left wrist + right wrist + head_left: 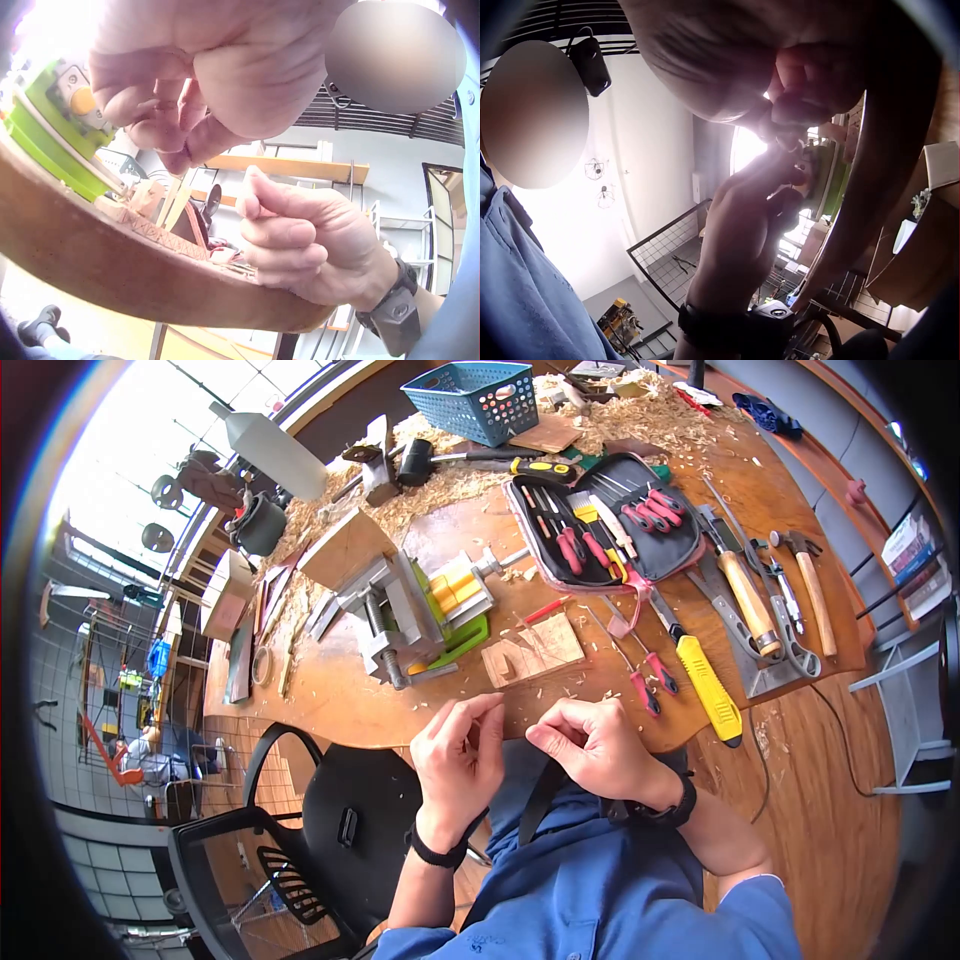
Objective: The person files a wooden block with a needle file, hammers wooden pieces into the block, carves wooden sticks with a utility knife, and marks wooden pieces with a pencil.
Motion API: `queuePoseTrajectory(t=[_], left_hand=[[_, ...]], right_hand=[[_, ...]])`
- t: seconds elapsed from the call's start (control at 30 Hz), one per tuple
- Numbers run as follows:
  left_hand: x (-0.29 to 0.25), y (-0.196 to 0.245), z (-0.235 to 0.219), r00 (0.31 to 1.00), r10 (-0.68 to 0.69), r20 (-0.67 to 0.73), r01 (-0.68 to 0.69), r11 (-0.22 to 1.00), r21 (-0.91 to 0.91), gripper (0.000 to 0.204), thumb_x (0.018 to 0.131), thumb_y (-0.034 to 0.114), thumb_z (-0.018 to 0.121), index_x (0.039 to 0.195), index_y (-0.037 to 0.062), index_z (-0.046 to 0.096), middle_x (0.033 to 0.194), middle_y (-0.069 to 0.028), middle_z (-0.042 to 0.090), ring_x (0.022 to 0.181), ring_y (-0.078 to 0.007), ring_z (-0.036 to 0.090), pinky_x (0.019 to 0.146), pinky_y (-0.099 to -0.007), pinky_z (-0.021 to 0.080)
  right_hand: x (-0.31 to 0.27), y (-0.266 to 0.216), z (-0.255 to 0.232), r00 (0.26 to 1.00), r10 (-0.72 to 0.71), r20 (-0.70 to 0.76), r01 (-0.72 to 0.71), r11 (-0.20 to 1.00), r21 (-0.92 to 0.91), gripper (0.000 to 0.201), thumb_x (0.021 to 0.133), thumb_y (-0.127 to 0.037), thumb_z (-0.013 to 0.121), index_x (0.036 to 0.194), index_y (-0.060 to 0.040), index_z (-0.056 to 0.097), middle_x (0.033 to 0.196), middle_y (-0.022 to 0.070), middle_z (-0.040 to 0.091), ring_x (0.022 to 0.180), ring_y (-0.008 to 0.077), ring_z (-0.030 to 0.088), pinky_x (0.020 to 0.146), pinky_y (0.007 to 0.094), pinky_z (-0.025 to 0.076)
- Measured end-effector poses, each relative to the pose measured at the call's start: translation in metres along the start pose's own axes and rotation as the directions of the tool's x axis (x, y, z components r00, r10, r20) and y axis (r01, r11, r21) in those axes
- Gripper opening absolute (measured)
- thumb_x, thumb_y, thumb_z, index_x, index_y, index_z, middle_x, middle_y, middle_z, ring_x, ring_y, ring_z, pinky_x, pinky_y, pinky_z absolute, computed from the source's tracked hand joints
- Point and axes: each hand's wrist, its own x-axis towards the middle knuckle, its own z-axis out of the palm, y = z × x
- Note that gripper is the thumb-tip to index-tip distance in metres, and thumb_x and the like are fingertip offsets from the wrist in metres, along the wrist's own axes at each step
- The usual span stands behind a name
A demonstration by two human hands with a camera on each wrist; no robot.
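My left hand (455,755) is raised just off the near edge of the bench, fingers curled and thumb tip meeting the fingertips. Opposite it, my right hand (600,745) is curled too, its thumb against the index finger. In the left wrist view, the right hand (300,232) shows a pinch with no object visible in it. A small wooden board (555,648) with pencilled lines and a raised piece lies on the bench beyond both hands. Behind it is a red pencil (543,611). A grey metal vise (402,615) sits beyond the left hand.
Right of the board are red-handled carving tools (640,695), a yellow utility knife (708,685), a chisel (748,600) and a hammer (812,590). An open tool case (680,555), mallet (416,462) and blue basket (480,405) stand farther back among shavings. A black chair (350,810) is at left.
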Motion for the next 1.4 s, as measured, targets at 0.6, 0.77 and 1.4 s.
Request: queuePoseTrajectory(t=[0.6,0.77,1.4], left_hand=[[0.088,0.018,0.013,0.966,0.255,-0.04,-0.249,0.962,0.108,0.021,0.092,0.005,0.081,0.113,0.0026,0.08,0.09,-0.0033,0.074,0.071,-0.0122,0.048,0.063,-0.0294,0.041],[0.087,0.018,0.015,0.972,0.228,-0.066,-0.221,0.971,0.093,0.015,0.092,0.004,0.082,0.107,0.0026,0.082,0.087,-0.0043,0.074,0.07,-0.0132,0.05,0.064,-0.0301,0.043],[0.036,-0.001,0.038,0.999,0.036,0.004,-0.035,0.993,-0.115,0.083,0.085,0.004,0.085,0.158,-0.0008,0.043,0.139,-0.0227,0.067,0.131,-0.037,0.067,0.113,-0.0436,0.052]], right_hand=[[-0.003,0.005,-0.003,0.997,-0.069,0.036,0.069,0.997,-0.017,0.025,0.102,-0.022,0.078,0.087,-0.0014,0.074,0.061,0.0099,0.065,0.048,0.018,0.061,0.049,0.0357,0.045],[-0.003,0.004,-0.002,0.997,-0.074,0.028,0.074,0.997,-0.008,0.025,0.102,-0.021,0.078,0.087,-0.0017,0.073,0.061,0.0109,0.065,0.049,0.0201,0.063,0.049,0.0364,0.045],[-0.031,-0.049,-0.046,0.996,-0.085,-0.013,0.081,0.979,-0.186,0.008,0.096,-0.004,0.083,0.09,-0.0005,0.078,0.073,0.0034,0.073,0.056,0.0044,0.059,0.051,0.0247,0.043]])
